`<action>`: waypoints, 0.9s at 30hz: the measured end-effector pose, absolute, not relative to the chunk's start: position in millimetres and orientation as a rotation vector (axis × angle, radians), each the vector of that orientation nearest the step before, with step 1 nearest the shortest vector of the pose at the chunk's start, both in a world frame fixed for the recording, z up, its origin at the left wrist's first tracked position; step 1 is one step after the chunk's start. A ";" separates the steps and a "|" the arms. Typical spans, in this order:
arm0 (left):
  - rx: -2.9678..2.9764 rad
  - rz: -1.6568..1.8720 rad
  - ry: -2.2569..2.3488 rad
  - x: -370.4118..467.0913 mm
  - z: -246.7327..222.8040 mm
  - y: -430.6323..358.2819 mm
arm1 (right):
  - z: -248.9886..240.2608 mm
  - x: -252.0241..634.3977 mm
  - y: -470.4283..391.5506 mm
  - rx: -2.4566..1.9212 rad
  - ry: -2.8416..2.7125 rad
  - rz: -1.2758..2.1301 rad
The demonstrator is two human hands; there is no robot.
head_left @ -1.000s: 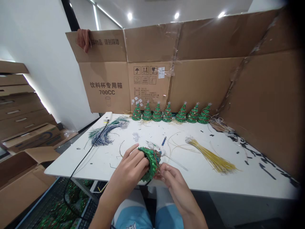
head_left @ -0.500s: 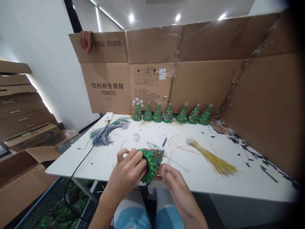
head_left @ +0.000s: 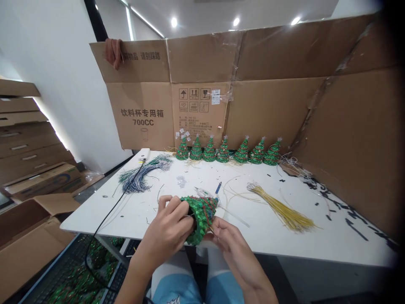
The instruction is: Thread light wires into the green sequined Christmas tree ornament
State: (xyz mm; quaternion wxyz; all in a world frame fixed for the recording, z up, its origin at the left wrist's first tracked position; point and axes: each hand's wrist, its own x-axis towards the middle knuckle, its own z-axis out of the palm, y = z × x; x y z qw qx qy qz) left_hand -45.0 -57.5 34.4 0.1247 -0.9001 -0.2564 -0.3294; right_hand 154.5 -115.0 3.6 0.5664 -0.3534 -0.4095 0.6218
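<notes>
Turned slightly since the earlier frame, a small green tree (head_left: 202, 213) lies sideways above the surface's (head_left: 278, 242) near edge, left hand (head_left: 167, 230) grasping its base, right hand (head_left: 232, 240) working its side, grip unclear; apparent trim-fixing calls for steadiness.

Seven standing trees (head_left: 223, 153), one held tree (head_left: 200, 212)

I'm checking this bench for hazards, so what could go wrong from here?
The left hand holds the green tree sideways near the front edge of the table, so it might fall if the grip slips. The black cable drapes over the edge on the left, where an arm could snag it.
</notes>
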 end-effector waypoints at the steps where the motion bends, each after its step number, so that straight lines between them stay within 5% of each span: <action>1: -2.628 -0.949 -0.750 -45.5 34.8 -57.6 | 3.2 154.6 -114.3 -0.827 -0.957 1.460; 27: -2.535 -1.236 -0.774 -37.5 35.2 -60.9 | -13.0 130.3 -102.3 -0.682 -0.265 1.599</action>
